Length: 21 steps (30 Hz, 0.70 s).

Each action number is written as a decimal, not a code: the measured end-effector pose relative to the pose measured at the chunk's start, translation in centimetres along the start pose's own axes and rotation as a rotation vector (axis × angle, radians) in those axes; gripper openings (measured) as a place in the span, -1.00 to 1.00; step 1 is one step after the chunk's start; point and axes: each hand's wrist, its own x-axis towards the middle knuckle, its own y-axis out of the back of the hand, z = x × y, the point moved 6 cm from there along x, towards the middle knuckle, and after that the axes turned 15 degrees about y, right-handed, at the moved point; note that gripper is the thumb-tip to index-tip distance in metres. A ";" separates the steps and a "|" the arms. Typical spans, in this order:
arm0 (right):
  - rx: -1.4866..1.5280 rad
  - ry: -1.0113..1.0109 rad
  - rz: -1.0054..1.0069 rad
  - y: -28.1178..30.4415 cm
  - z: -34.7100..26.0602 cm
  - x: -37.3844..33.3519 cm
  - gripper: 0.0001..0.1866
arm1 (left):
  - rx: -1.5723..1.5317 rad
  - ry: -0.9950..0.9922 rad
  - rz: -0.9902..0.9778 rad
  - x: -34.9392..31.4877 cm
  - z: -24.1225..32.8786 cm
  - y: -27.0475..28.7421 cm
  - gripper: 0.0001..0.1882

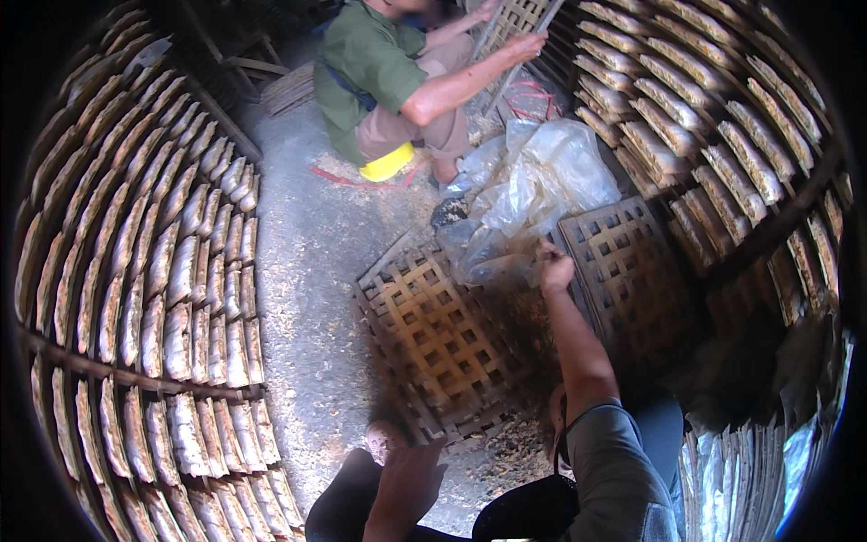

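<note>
My right hand point(554, 268) reaches forward with its fingers closed at the edge of a crumpled clear plastic sheet point(542, 181), where it seems to pinch the plastic. Below the sheet lies a woven bamboo lattice tray point(433, 316), tilted on top of others. Another dark lattice tray point(623, 262) is just right of my right wrist. Near my knee, at the lower edge, my left hand point(411, 479) hangs with nothing visible in it; its fingers look loosely apart, partly in shadow.
Racks of pale, brown-speckled slabs point(181, 262) curve along the left, with more slabs point(677, 117) at the upper right. A co-worker in a green shirt point(379, 72) sits low on a yellow seat point(386, 163), holding a lattice tray point(515, 32). Crumbs litter the grey floor point(312, 298).
</note>
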 end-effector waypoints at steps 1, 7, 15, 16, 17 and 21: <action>0.021 -0.036 -0.026 0.2 -0.3 1.0 -0.87 | -0.003 -0.007 0.007 -0.2 0.2 0.2 -0.55; 0.138 0.048 -0.372 -5.2 -16.0 1.3 -0.78 | 0.017 0.089 -0.004 -2.7 0.1 0.0 -0.51; 0.338 0.080 -0.826 -7.4 -38.0 6.1 -0.77 | -0.022 0.212 -0.039 -2.6 0.7 2.2 -0.53; 0.300 0.062 -0.892 -6.6 -40.2 5.9 -0.77 | 0.011 0.154 0.095 -2.5 0.9 2.8 -0.48; 0.261 0.043 -0.954 -6.0 -41.8 5.5 -0.77 | 0.047 0.094 0.227 -2.4 1.1 3.0 -0.43; 0.240 0.050 -1.098 -1.6 -48.2 1.5 -0.76 | -0.122 0.081 0.328 -1.4 1.9 4.5 -0.22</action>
